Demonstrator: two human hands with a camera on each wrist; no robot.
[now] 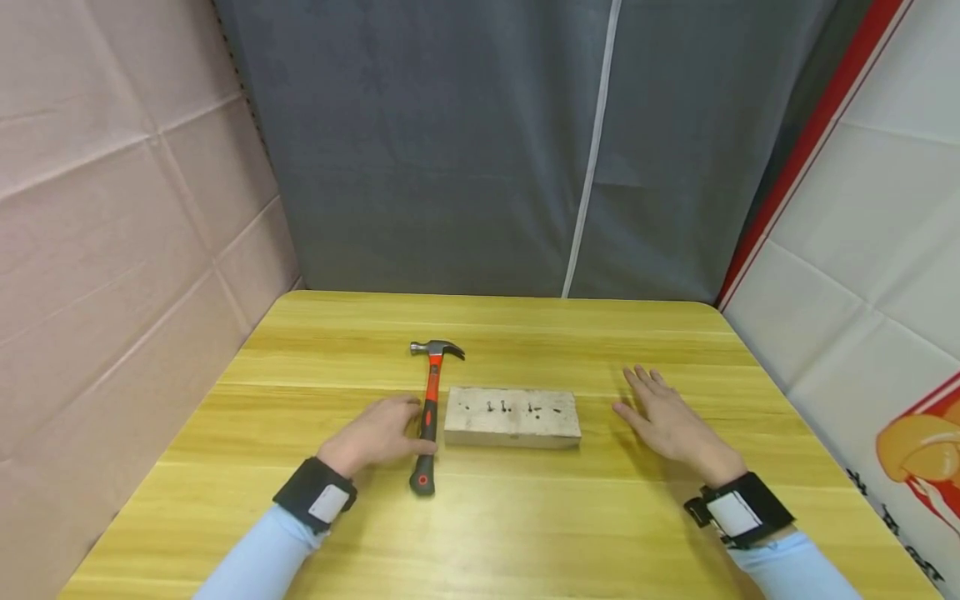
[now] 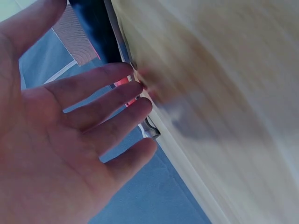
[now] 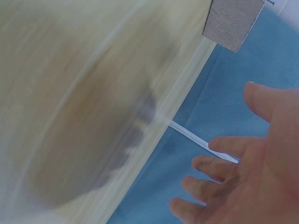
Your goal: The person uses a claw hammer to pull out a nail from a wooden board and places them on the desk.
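A claw hammer point(image 1: 428, 408) with a red and black handle lies on the yellow table point(image 1: 480, 517), its steel head point(image 1: 437, 348) pointing away from me. Just right of it sits a pale wooden block point(image 1: 512, 415) with several nails standing in its top. My left hand point(image 1: 378, 433) reaches the handle from the left with fingers spread and straight point(image 2: 107, 100), not closed around it. Red handle and steel show behind those fingers. My right hand point(image 1: 663, 415) is flat and open to the right of the block, holding nothing; the block's end point(image 3: 231, 21) shows beyond the palm point(image 3: 261, 186).
A grey curtain point(image 1: 480, 142) hangs behind the table's far edge. A pinkish panel wall point(image 1: 112, 250) stands at the left and a white and red banner point(image 1: 862, 250) at the right. Bare tabletop lies in front of the hammer and block.
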